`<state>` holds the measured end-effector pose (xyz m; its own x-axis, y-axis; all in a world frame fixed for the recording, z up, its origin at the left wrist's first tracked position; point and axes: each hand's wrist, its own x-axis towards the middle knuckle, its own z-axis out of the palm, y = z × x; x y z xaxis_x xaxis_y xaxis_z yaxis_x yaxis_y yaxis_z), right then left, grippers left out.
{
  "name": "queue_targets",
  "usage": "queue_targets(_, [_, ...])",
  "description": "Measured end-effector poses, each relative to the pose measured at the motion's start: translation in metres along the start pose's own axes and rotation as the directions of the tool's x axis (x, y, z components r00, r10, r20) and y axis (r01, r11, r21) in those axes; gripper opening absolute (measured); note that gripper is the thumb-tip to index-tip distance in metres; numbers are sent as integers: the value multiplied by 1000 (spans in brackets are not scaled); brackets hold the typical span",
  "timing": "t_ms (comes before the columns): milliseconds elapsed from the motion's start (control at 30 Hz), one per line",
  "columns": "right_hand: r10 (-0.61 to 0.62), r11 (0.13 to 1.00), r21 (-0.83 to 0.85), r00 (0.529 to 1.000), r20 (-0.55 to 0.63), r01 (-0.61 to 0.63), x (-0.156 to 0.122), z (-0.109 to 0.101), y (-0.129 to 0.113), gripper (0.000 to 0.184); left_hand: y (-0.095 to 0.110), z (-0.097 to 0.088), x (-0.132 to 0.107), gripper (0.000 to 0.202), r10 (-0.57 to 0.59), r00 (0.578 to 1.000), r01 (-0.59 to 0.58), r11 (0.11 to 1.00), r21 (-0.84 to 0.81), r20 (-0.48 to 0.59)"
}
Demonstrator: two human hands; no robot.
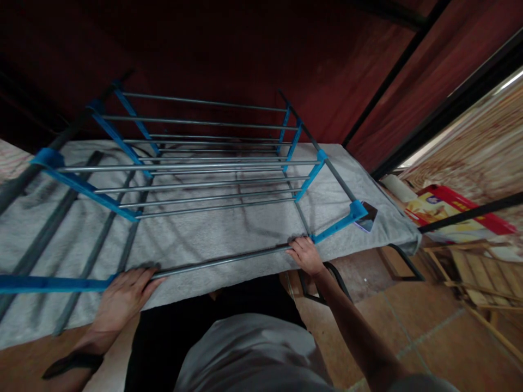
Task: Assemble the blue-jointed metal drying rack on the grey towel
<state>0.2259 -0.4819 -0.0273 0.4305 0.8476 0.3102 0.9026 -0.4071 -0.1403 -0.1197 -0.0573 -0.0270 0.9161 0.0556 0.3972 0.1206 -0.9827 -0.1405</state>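
Observation:
A rack of thin metal rods and blue plastic brackets (314,177) lies across a grey cloth (196,234). Along its near edge runs a metal rod (223,262), set between a blue bracket (53,284) on the left and another blue bracket (337,224) on the right. My left hand (125,296) is closed around the rod's left end, close to the bracket there. At the opposite end, my right hand (305,255) has its fingers curled over the rod beside the right bracket. Both rod ends are partly hidden by my hands.
Dark grey tubes (98,250) lie under the rack's left side. A small card or photo (366,219) rests on the cloth near the right bracket. To the right are a red and yellow box (449,209) and a wooden slatted chair (486,275). Dark red fabric (229,49) hangs behind.

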Motion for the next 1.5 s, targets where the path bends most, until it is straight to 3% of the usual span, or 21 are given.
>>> queue_targets(133, [35, 999, 17, 999, -21, -34, -4, 1, -6, 27, -2, 1, -1, 39, 25, 1000, -25, 1000, 10, -11])
queue_targets(233, [181, 981, 93, 973, -140, -170, -22, 6, -12, 26, -3, 1, -3, 39, 24, 1000, -24, 1000, 2, -4])
queue_targets(267, [276, 958, 135, 937, -213, -251, -30, 8, -14, 26, -3, 1, -4, 40, 20, 1000, -20, 1000, -1, 0])
queue_targets(333, [473, 881, 219, 801, -368, -419, -47, 10, -12, 27, -4, 2, -5, 40, 15, 1000, -15, 1000, -10, 11])
queue_targets(400, [583, 810, 269, 664, -469, -521, -59, 11, -5, 35, -5, 4, -7, 40, 12, 1000, -11, 1000, -22, 20])
queue_targets(433, [612, 786, 289, 624, -486, -546, -62, 11, 0, 41, -5, 4, -7, 40, 11, 1000, -11, 1000, -27, 28])
queue_targets(500, [642, 765, 308, 635, -430, -565, -62, 11, 11, 48, -5, 4, -7, 41, 10, 999, -9, 999, -33, 32])
queue_targets(600, [634, 772, 282, 723, -274, -569, -54, 12, 25, 44, -3, 3, -5, 41, 6, 1000, -6, 1000, -27, 16])
queue_targets(667, [618, 784, 249, 748, -240, -568, -49, 13, 30, 41, -2, 2, -4, 42, 7, 1000, -7, 1000, -21, 14])
queue_targets(1167, [595, 804, 182, 765, -246, -567, -53, 11, 38, 39, -3, 2, -5, 39, 35, 999, -35, 999, -39, -4])
queue_targets(1367, [595, 802, 248, 767, -242, -544, -52, 9, 43, 40, -7, 4, -7, 40, 42, 999, -41, 999, -30, 9])
queue_targets(1500, [607, 753, 414, 782, -141, -511, -49, 2, 50, 47, -7, 3, -7, 41, 19, 999, -18, 999, -40, 40])
